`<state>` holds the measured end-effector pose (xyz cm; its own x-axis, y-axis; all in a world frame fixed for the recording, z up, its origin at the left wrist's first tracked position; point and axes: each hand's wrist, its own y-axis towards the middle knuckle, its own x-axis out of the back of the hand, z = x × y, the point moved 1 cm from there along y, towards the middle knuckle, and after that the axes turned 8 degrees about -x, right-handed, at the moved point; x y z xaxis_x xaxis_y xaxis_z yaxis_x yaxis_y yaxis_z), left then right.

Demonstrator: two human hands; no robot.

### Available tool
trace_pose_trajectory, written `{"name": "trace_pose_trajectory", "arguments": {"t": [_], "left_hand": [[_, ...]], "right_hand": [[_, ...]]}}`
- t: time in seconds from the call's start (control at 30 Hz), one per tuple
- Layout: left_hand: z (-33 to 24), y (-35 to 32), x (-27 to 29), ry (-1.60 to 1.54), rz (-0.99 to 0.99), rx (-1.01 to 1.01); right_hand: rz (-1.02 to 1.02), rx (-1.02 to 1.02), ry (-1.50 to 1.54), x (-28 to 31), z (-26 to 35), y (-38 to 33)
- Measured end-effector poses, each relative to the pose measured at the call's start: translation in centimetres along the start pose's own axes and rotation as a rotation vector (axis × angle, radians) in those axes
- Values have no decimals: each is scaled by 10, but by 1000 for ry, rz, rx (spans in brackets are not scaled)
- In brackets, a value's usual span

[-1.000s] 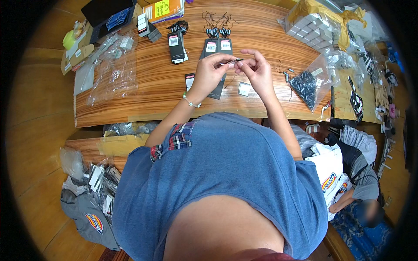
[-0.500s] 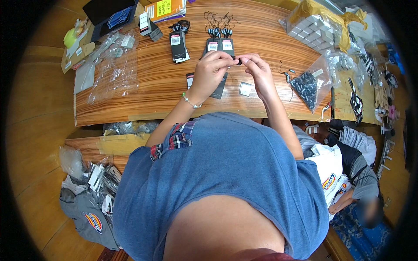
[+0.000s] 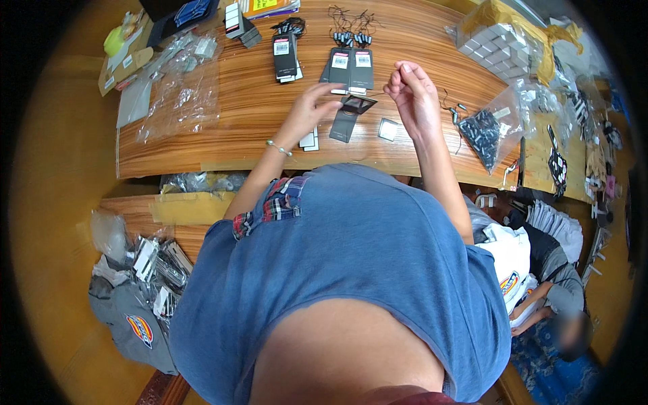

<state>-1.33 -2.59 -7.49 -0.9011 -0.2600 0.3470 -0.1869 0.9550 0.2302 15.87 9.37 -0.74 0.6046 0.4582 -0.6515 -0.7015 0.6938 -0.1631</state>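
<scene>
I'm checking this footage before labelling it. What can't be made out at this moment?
Head view:
- Right hand: whether its pinched fingertips hold a thin cord; too small.
- Left hand: whether its fingertips touch the tilted dark tag; too small.
- White-faced tag: upper part, behind that hand.
- Orange-topped stack: far end, cut by the top edge.

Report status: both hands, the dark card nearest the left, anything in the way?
Left hand open beside dark card, contact unclear. Right hand raised, partly curled, hold unclear. Small pale square on table nearby, not between hands.
</scene>
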Motion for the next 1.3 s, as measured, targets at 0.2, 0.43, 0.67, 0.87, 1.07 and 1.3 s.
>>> {"name": "trace_pose_trajectory", "arguments": {"t": [0.2, 0.43, 0.67, 0.87, 1.07, 1.3], "left_hand": [[62, -40, 34, 584, 45, 209], [52, -42, 34, 525, -62, 74], [-15, -9, 29, -182, -201, 226], [-82, 15, 16, -79, -249, 20], [-100, 22, 10, 33, -184, -45], [-101, 25, 5, 70, -122, -65]], "right_hand": [[-80, -15, -215, -3, 8, -17], [-40, -5, -393, 3, 8, -16], [153, -30, -669, -22, -14, -14], [35, 315, -1067, -42, -18, -12], [-46, 317, -1136, -43, -5, -17], [-25, 494, -1183, -33, -7, -15]]}}
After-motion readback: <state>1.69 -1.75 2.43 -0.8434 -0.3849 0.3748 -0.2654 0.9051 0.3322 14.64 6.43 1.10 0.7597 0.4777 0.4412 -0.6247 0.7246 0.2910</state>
